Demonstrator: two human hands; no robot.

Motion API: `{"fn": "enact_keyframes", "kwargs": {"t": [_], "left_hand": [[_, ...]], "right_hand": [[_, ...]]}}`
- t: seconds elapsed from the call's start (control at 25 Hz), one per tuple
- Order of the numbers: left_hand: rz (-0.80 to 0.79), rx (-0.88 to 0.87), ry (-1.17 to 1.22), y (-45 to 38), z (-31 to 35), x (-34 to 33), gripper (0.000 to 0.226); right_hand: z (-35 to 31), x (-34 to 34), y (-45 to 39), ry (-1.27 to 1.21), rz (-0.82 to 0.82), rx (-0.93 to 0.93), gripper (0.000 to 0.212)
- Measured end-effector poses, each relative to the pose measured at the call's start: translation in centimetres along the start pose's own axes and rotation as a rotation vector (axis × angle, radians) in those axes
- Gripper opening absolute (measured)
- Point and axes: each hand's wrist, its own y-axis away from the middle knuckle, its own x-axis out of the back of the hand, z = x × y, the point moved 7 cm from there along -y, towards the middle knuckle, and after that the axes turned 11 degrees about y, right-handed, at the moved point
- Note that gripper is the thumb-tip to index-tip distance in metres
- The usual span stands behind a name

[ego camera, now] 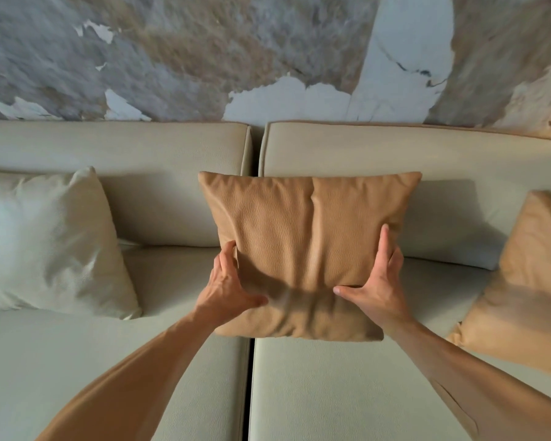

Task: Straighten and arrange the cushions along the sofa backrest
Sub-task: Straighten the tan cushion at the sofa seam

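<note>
A tan leather cushion [303,237] leans upright against the cream sofa backrest [172,154], straddling the seam between the two back sections. My left hand [229,288] grips its lower left edge, thumb across the front. My right hand [376,281] holds the lower right edge, fingers up the side and thumb on the front. A cream cushion [48,243] leans on the backrest at the left. A second tan cushion [528,281] leans at the far right, partly cut off by the frame.
The cream sofa seat [331,393] spreads in front, split by a dark gap between two seat sections. Behind the backrest rises a marbled grey, brown and white wall [204,52].
</note>
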Motion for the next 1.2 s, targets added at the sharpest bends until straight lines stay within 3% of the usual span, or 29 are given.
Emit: {"fn": "enact_keyframes", "kwargs": {"t": [0.36,0.68,0.88,1.2], "left_hand": [[-0.061,-0.022,-0.056,-0.5,-1.3,-1.8,0.124],[-0.101,-0.035,-0.098,2.7,-1.3,-0.3,0.12],[0.048,-0.054,-0.167,8.4,2.8,6.8,0.11],[0.343,-0.084,-0.318,23.8,9.9,20.8,0.103]], "right_hand": [[2.5,-2.3,-0.7,0.08,-0.077,-0.018,0.141],[0.5,-0.9,1.8,0.422,-0.111,0.005,0.118],[-6.6,2.4,6.1,0.673,-0.277,0.188,0.089],[-22.8,10.4,12.5,0.769,-0.19,0.535,0.082]]}}
